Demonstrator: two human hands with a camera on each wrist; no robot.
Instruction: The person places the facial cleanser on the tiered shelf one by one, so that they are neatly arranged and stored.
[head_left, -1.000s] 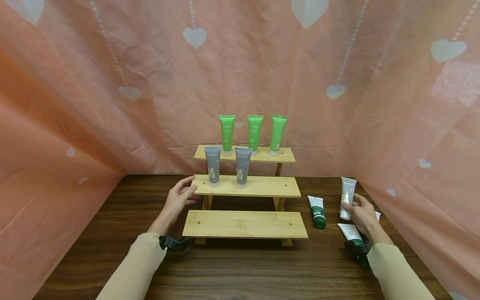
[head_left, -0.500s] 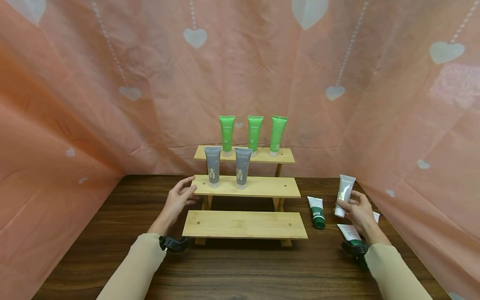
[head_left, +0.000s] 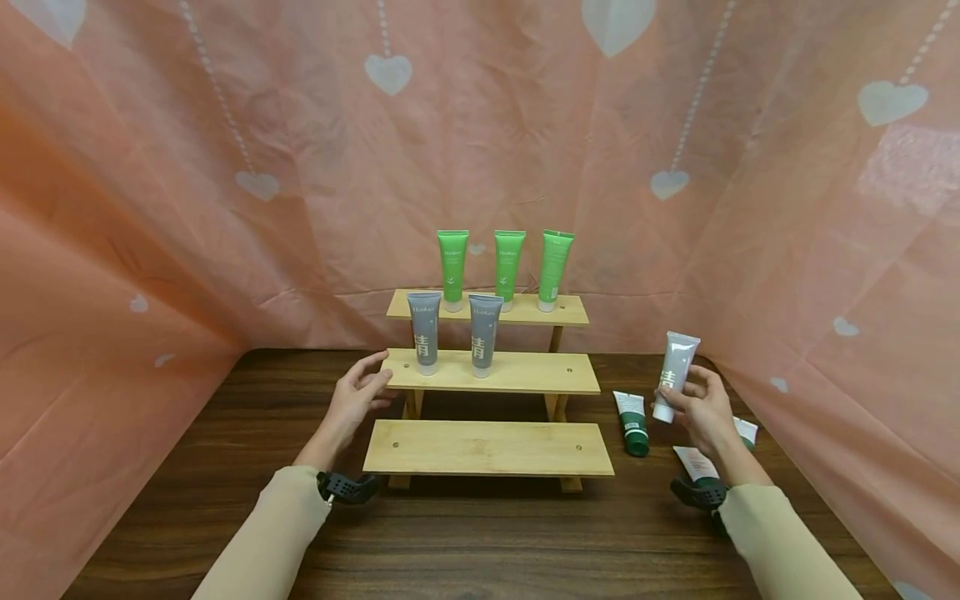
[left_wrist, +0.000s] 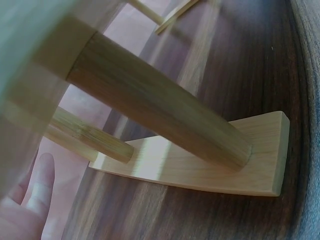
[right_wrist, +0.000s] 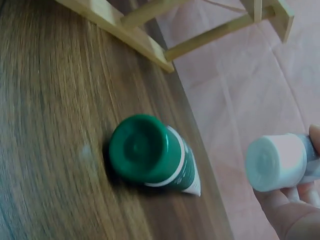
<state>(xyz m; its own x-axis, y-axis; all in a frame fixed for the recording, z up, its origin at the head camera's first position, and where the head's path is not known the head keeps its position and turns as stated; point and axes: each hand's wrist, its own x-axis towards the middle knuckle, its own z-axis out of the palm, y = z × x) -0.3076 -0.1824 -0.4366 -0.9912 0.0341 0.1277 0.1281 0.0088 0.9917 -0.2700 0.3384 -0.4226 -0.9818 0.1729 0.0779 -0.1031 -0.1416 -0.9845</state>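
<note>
We see the right hand (head_left: 708, 408) at 3 o'clock of the bamboo rack (head_left: 487, 448); thumb and fingers pinch a grey squeeze tube (head_left: 678, 362), white cap (right_wrist: 277, 162) down, crimped end leaning slightly toward 1 o'clock. The left hand (head_left: 358, 390) is slack, fingers partly spread, at the 9 o'clock end of the middle tier (head_left: 532, 373); we see nothing in its grasp, and whether it touches the tier we cannot tell.

We think the first risk comes from this lean: if the tube is put down tilted on its cap, it can topple. If it swings low toward 7 o'clock, it may push the green-and-white tube (head_left: 632, 423) lying near. A bump from the left hand could shake the rack and overturn the two standing grey tubes (head_left: 425, 333).

In the head view we see the printed front of the held tube; only the right wrist view lets us see the flat face of its cap. The left wrist view shows us the round dowel legs (left_wrist: 160, 105) joining the foot board (left_wrist: 267, 155), which the head view mostly hides, yet it shows no tube.
</note>
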